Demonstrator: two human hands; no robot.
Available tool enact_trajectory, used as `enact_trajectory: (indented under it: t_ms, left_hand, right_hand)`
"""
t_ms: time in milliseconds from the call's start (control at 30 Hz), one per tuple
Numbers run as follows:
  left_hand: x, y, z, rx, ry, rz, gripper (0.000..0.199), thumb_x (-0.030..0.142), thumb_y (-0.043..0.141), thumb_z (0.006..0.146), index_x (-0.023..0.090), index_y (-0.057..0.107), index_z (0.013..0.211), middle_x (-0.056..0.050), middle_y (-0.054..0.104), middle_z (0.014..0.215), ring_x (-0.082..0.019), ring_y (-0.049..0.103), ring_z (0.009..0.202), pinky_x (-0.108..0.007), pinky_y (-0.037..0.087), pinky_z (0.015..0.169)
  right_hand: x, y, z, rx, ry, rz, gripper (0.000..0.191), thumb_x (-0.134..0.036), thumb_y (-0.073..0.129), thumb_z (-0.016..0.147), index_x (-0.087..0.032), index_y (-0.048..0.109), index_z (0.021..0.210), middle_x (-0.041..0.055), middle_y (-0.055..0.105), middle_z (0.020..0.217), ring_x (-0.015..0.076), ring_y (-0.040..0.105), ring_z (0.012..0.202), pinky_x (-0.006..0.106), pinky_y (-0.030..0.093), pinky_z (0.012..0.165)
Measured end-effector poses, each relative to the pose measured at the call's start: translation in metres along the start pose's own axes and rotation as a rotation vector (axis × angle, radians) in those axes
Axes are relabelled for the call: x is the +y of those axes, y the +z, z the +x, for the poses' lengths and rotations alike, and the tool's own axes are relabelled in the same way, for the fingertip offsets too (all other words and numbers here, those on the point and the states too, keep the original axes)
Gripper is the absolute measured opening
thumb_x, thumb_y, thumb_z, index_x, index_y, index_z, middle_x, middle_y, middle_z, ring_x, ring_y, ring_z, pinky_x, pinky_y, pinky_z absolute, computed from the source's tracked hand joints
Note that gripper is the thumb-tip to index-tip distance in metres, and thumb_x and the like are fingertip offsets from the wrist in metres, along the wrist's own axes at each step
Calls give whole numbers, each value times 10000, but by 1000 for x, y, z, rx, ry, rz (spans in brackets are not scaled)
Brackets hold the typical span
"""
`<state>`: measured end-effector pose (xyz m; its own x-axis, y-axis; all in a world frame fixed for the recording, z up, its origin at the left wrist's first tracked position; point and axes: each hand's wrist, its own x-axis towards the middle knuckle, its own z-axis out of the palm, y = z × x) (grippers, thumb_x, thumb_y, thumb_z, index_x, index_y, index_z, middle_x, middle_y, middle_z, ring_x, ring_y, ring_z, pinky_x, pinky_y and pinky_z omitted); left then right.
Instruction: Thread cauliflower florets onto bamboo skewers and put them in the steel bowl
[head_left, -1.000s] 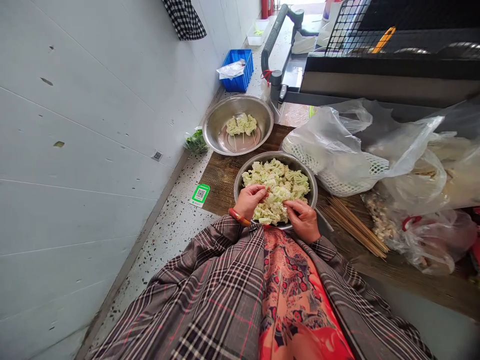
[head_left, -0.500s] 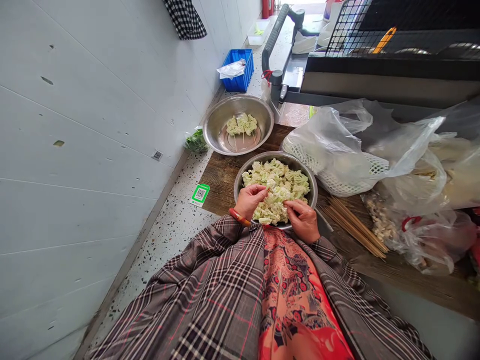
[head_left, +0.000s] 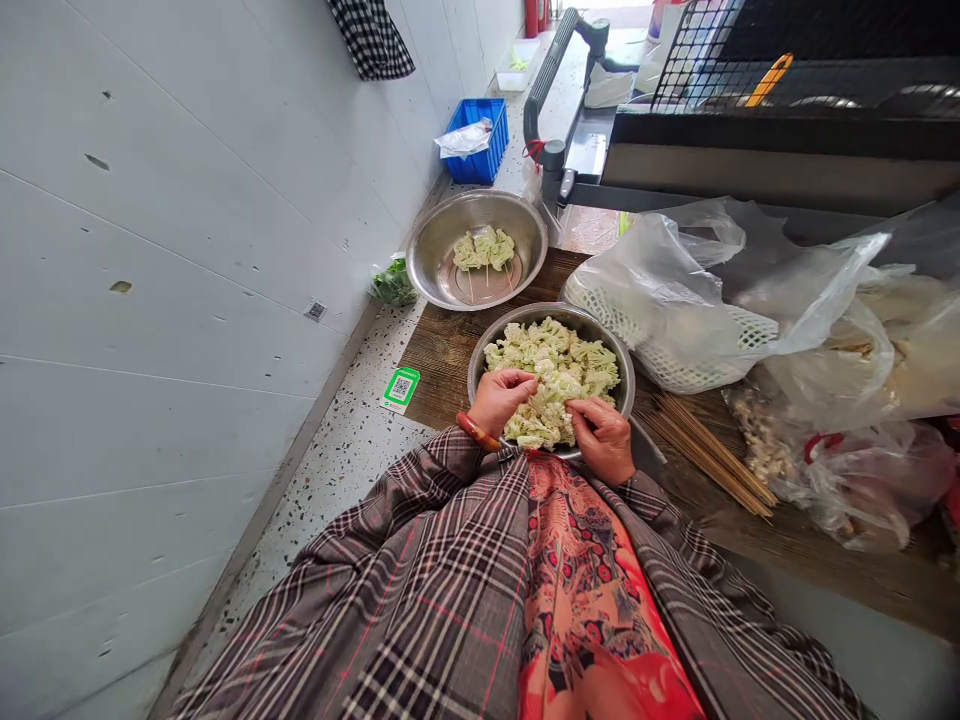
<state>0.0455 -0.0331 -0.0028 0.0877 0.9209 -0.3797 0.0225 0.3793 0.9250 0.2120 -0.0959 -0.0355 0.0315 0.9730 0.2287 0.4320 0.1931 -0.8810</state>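
Only the head view to go on here, so: both hands are over the nearer metal bowl [head_left: 476, 365], which is piled with cut cauliflower [head_left: 596, 365]. The left hand [head_left: 496, 403], the one with the reddish-brown bracelet [head_left: 478, 432], has thumb and finger pinched together at the upper left edge of a pale cauliflower piece [head_left: 559, 387]. The right hand [head_left: 604, 440] has its fingers curled in on the lower right edge of that same piece, so it sits between the two sets of fingertips, right above the heap. Both look closed on it, though the right fingertips are partly hidden and I can't tell if there's a stick in there too. Just beyond is a second metal bowl [head_left: 429, 255] with a few skewered cauliflower pieces [head_left: 484, 250], sticks pointing toward the person. A loose bundle of thin sticks [head_left: 709, 455] lies on the dark wooden board [head_left: 442, 350], to the right of the near bowl. As for writing: a green and white card [head_left: 401, 389] by the board's left edge has a QR code, with lines of tiny characters above and below that I can't read. There's also a small square code sticker [head_left: 315, 311] on the wall [head_left: 187, 300], again too small to make out. No brand I can read on the plastic bags [head_left: 675, 290] either.
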Motion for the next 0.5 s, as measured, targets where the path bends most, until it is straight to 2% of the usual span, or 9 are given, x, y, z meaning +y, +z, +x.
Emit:
enact_trajectory:
  t_ms: [200,333,433,500]
  left_hand:
    - [-1,2,1,-10,122,193,114,257,689,640,143,696,649,-22,616,636,-120,503,618,-256,392,617]
    - [4,-4,7,36,256,280,118,268,706,655,168,730,714,-64,646,800,-173,547,804,-289,418,770]
    - [5,-8,11,-25,201,176,236,346,694,692,172,734,847,-76,649,957,-192,546,941,-290,412,848]
    - [3,-6,12,-103,128,118,301,406,672,712,156,718,871,-65,647,933,-174,547,904,-275,416,823]
  right_hand:
    - [-2,6,4,0,27,-3,199,-261,487,880,-220,673,823,45,664,791,178,610,755,303,472,715]
    - [4,8,7,24,118,77,191,-281,514,852,-200,682,811,46,676,792,181,615,759,310,477,724]
    - [6,8,9,43,149,90,196,-291,519,847,-196,689,828,53,686,824,190,620,794,327,478,756]
    - [4,8,10,32,127,76,193,-288,519,850,-199,690,836,54,684,825,190,618,800,327,476,760]
